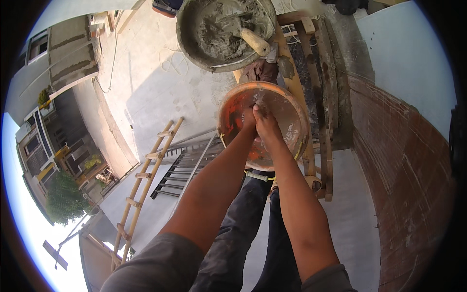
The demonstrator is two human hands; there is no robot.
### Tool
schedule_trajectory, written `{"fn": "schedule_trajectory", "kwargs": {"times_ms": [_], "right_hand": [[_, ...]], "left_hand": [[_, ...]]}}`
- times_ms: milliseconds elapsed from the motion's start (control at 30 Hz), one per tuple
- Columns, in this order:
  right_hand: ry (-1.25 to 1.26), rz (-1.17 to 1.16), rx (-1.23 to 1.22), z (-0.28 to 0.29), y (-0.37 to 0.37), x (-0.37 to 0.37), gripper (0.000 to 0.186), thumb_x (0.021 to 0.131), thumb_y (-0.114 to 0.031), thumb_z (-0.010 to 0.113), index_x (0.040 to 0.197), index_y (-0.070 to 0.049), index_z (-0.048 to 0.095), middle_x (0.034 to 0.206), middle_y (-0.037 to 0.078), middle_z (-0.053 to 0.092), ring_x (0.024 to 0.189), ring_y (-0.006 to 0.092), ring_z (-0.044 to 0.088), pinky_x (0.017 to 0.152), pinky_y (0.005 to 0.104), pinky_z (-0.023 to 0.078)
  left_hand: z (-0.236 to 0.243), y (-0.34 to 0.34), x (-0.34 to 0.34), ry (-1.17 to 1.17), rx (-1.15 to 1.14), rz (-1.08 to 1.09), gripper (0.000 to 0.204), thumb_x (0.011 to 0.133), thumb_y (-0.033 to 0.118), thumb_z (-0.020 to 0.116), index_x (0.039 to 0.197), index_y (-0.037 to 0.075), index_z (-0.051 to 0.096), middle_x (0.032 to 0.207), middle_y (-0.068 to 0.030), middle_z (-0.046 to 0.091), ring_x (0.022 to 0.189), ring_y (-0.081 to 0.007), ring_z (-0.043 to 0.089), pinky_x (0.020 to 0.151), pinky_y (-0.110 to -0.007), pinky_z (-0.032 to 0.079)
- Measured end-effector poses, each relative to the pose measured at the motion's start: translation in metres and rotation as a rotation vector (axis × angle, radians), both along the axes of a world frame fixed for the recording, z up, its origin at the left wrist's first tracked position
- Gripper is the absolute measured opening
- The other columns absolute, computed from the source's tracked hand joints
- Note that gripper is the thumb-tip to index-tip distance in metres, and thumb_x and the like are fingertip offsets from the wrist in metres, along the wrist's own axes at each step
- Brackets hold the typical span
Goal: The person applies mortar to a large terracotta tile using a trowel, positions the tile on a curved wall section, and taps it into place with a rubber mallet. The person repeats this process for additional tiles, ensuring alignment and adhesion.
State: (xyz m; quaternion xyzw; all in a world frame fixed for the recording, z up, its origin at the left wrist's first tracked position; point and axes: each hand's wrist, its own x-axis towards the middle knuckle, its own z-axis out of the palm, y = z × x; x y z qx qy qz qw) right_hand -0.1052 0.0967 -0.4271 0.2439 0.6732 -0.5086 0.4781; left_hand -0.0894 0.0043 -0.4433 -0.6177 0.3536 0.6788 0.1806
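Note:
An orange bucket (305, 114) stands in front of me, muddy brownish water inside and grey smears on its wall. Over that water my left hand (249, 118) and my right hand (266, 124) press against each other, wet and dirty. My right hand's thumb points up, and its fingers curl toward the left hand. The left hand's fingers are mostly hidden, and I cannot see anything between the palms. The bucket's wire handle with a pale grip (257, 175) hangs on the near side. Beyond it, a trowel (255, 43) with a wooden handle lies in a tub (184, 36) of wet grey mortar.
Beneath the bucket and tub is a wooden platform (295, 80) of planks. A brown cloth (260, 72) lies between the containers. To the left are a wooden ladder (141, 187) and a black metal grille (170, 177). A reddish-brown surface (404, 185) runs along the right.

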Motion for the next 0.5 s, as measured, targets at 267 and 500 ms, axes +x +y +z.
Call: {"fn": "schedule_trajectory", "kwargs": {"times_ms": [267, 500], "right_hand": [[-0.406, -0.323, -0.056, 0.03, 0.04, -0.04, 0.061, 0.094, -0.037, 0.068, 0.133, 0.008, 0.053, 0.132, 0.029, 0.057, 0.119, 0.0404, 0.059, 0.099, 0.041, 0.048], [0.445, 0.932, 0.312, 0.114, 0.026, -0.075, 0.025, 0.086, -0.016, 0.066, 0.099, 0.004, 0.069, 0.095, 0.024, 0.07, 0.103, 0.0395, 0.068, 0.083, 0.0473, 0.055]], "left_hand": [[0.073, 0.026, -0.01, 0.366, -0.501, -1.536, 0.042, 0.081, 0.017, 0.068, 0.118, -0.002, 0.062, 0.12, -0.0225, 0.065, 0.094, -0.0403, 0.068, 0.085, -0.045, 0.054], [0.113, 0.053, 0.05, 0.139, -0.941, -0.82, 0.025, 0.084, 0.016, 0.072, 0.1, -0.003, 0.07, 0.103, -0.0192, 0.067, 0.096, -0.0355, 0.067, 0.084, -0.044, 0.053]]}}
